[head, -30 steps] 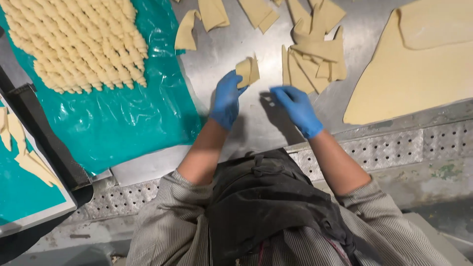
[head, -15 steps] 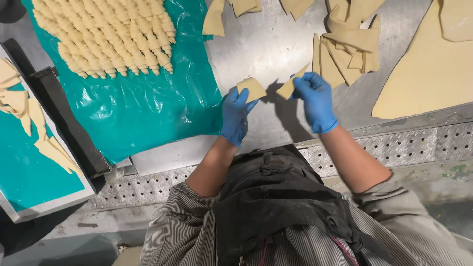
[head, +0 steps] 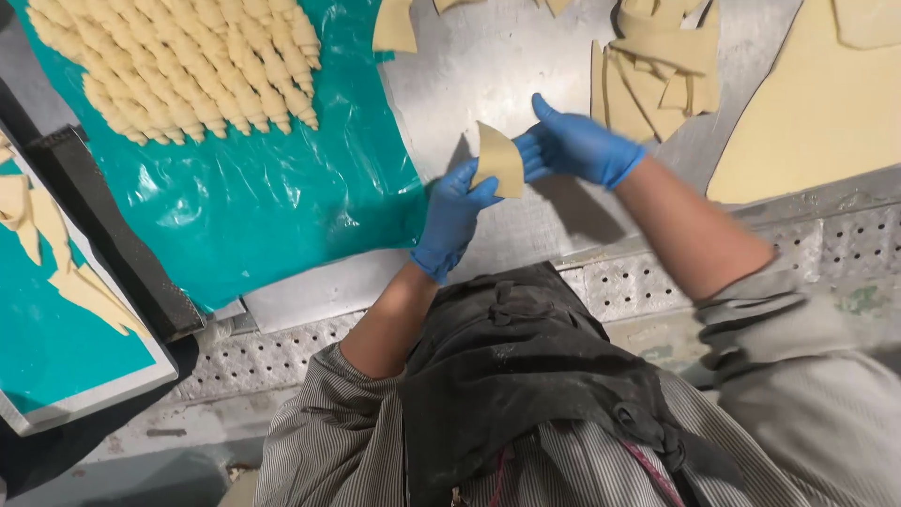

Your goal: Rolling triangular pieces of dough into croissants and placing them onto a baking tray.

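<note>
Both gloved hands on same dough triangle (head: 499, 160), lifted just above steel table (head: 469, 66). Left hand (head: 452, 218) pinches lower edge, right hand (head: 577, 145) grips its right side. Long axis roughly upright, tip away. Cut dough pile (head: 657, 75) near right hand, rolled croissants (head: 188, 66) on teal sheet (head: 272, 207) left. Nothing between.

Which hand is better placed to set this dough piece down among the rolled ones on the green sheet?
Probably the left hand: it grips the dough piece and is next to the green sheet. The right hand is farther away.
</note>
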